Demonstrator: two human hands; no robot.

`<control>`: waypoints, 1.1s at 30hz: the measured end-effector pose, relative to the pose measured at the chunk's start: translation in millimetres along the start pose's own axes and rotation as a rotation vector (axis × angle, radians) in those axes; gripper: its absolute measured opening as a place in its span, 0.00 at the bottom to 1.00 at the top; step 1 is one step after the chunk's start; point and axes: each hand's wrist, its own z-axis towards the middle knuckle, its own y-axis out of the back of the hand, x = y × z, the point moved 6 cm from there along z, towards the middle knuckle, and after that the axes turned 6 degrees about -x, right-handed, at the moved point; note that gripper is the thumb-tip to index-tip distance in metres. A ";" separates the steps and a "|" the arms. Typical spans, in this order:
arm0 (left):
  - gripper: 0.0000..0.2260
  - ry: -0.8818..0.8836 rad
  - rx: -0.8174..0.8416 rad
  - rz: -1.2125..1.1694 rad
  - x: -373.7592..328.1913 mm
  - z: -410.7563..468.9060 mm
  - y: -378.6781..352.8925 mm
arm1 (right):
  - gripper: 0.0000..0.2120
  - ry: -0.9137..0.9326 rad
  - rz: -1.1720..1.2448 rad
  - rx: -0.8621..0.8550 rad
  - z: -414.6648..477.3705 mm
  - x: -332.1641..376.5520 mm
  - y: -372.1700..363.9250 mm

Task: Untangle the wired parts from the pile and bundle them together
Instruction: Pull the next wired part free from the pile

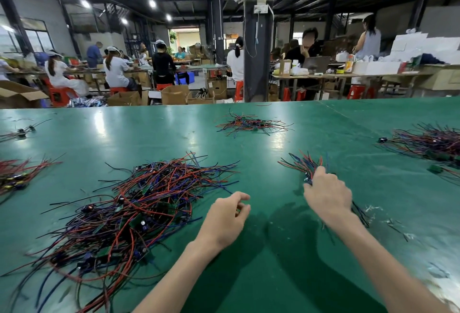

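Note:
A big tangled pile of wired parts (139, 210), red, blue and black leads with small circuit boards, lies on the green table (273, 250) at the left. My right hand (326, 194) grips a bundle of wired parts (305, 163); its wires fan out beyond my fingers and more trail back under my wrist. My left hand (227, 215) hovers just right of the pile with fingers loosely curled, thumb and forefinger close together near a thin blue wire. Whether it pinches that wire is unclear.
Another small wire pile (251, 124) lies further back at the centre. A larger heap (433, 143) sits at the right edge and sorted bunches (17, 175) at the left edge. Beyond the table's far edge, people work at benches among cardboard boxes.

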 end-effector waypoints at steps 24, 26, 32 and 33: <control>0.08 0.186 -0.217 0.874 37.8 14.2 79.1 | 0.12 0.372 -0.018 -0.073 -42.6 55.2 -46.5; 0.05 0.112 -0.305 0.722 29.7 14.5 79.7 | 0.14 0.317 -0.063 -0.054 -33.4 42.9 -47.9; 0.02 -0.102 -0.397 0.228 4.9 11.3 71.0 | 0.17 0.148 -0.127 0.032 -26.6 24.4 -50.9; 0.01 -0.113 -0.380 0.147 2.0 10.3 66.8 | 0.16 0.183 -0.125 0.008 -27.8 27.7 -48.3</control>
